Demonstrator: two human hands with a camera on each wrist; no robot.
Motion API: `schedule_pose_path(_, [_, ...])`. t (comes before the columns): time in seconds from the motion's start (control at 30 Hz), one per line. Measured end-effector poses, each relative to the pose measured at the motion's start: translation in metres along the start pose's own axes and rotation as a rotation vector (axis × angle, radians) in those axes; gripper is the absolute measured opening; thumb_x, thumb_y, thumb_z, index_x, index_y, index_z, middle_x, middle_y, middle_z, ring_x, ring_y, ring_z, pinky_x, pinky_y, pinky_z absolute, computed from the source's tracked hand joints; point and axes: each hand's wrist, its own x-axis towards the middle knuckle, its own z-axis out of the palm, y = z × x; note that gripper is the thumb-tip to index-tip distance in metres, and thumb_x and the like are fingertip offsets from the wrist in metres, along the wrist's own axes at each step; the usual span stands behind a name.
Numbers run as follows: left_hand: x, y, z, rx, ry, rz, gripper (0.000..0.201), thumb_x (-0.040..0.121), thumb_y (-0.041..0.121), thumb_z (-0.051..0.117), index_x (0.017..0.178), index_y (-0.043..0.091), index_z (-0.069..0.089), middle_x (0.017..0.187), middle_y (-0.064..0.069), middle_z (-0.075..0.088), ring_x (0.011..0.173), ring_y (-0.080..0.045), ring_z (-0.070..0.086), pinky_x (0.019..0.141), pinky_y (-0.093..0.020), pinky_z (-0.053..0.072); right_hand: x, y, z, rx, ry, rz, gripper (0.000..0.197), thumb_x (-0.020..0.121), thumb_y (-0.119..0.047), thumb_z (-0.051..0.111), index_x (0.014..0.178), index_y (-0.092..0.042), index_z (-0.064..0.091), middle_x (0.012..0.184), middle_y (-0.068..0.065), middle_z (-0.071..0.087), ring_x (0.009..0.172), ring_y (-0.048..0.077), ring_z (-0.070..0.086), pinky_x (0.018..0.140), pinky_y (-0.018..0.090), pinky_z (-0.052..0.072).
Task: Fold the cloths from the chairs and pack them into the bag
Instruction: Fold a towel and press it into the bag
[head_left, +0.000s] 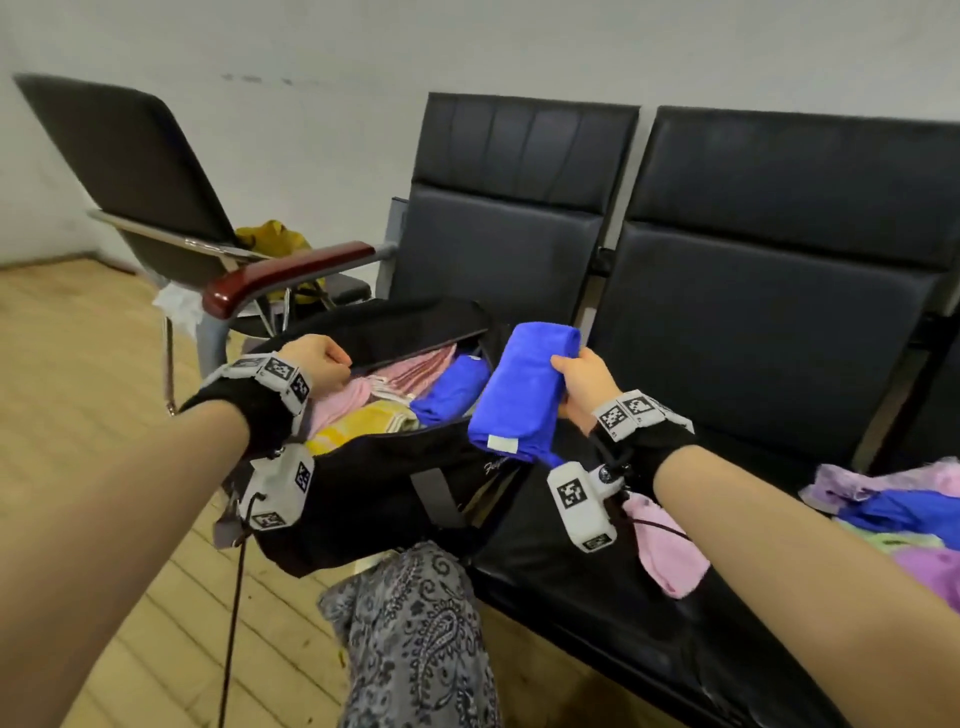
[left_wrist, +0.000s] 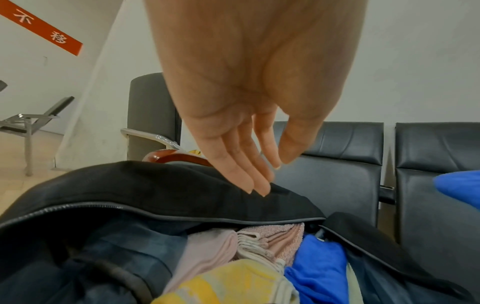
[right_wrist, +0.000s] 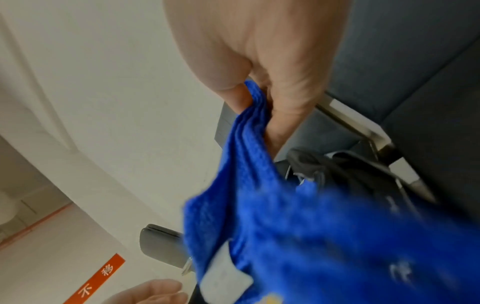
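**Folded blue cloth held at the mouth of a nearly full bag**

The right hand (head_left: 581, 382) gripped a folded blue microfibre cloth (head_left: 524, 387), thumb and fingers pinching its edge, just above the right end of the open black duffel bag (head_left: 415, 467) on the chair seat (head_left: 597, 587). The left hand (head_left: 319, 361) hovered over the bag's far flap (left_wrist: 182, 185), fingers straight and relaxed, grasping nothing; whether the tips touched the flap could not be told.

Risks, as a judgement: the pinch held only one edge, so the fold could have fallen open on the way in. The bag already held pink towels (head_left: 415, 366), a yellow cloth (head_left: 363, 423) and another blue cloth (head_left: 452, 387), so the new one might have snagged on the zip rim or ridden up proud of the opening. The bag overhung the seat's front edge and could have tipped under a hard push. Unfolded cloths (head_left: 893, 504) still lay on the next seat, along with a pink cloth (head_left: 665, 551).

Writing: a white tag (head_left: 503, 444) on the held cloth looked blank. Script lettering on the bag's side was too small to read. An orange wall strip (left_wrist: 41, 28) showed the characters 不 and 移.
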Motion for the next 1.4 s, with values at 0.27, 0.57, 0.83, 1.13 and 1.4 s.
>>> schedule_pose_path(0.27, [0.033,-0.003,0.015,-0.277,-0.105,-0.11,0.021,0.1,0.024,0.043,0.087,0.009,0.051,0.075,-0.009,0.058,0.053,-0.012,0.062,0.053,-0.02,0.051,0.048,0.022,0.079,0.035,-0.086,0.12,0.047,0.094,0.002,0.04,0.141,0.004,0.034,0.119,0.016,0.051,0.075,0.021,0.054,0.062,0.034,0.051])
schedule_pose_path(0.57, [0.06,-0.046,0.021,-0.337,-0.205,-0.244,0.043,0.088,0.013,0.065,0.125,0.006,0.045,0.107,-0.015,0.055,0.095,-0.028,0.059,0.077,-0.04,0.051,0.071,0.071,0.181,0.057,-0.273,0.267,0.05,0.095,0.004,0.035,0.144,-0.006,0.031,0.109,0.009,0.049,0.074,0.016,0.055,0.052,0.021,0.053])
schedule_pose_path(0.83, [0.076,-0.073,0.027,0.365,-0.344,-0.041,0.02,0.086,0.009,0.064,0.102,0.019,0.059,0.094,-0.004,0.05,0.078,-0.017,0.051,0.065,-0.021,0.041,0.096,0.11,0.196,-0.033,-0.191,0.497,0.047,0.092,0.006,0.048,0.137,-0.004,0.041,0.124,0.024,0.056,0.113,0.04,0.058,0.081,0.048,0.053])
schedule_pose_path(1.13, [0.09,-0.069,0.037,0.708,-0.315,-0.067,0.017,0.08,0.029,0.069,0.095,0.034,0.062,0.11,-0.003,0.049,0.105,-0.024,0.051,0.088,-0.029,0.042,0.102,0.099,0.182,0.216,-0.174,0.422,0.038,0.096,-0.003,0.046,0.131,0.01,0.045,0.134,0.027,0.049,0.122,0.036,0.054,0.079,0.029,0.053])
schedule_pose_path(1.4, [0.08,-0.074,0.039,0.649,-0.545,-0.148,0.064,0.072,0.032,0.078,0.128,0.032,0.048,0.124,-0.003,0.055,0.107,-0.022,0.059,0.098,-0.037,0.048,0.085,0.098,0.183,0.228,-0.337,0.571,0.062,0.1,-0.031,0.039,0.152,-0.013,0.01,0.16,0.009,0.01,0.147,0.027,0.014,0.118,0.041,0.018])
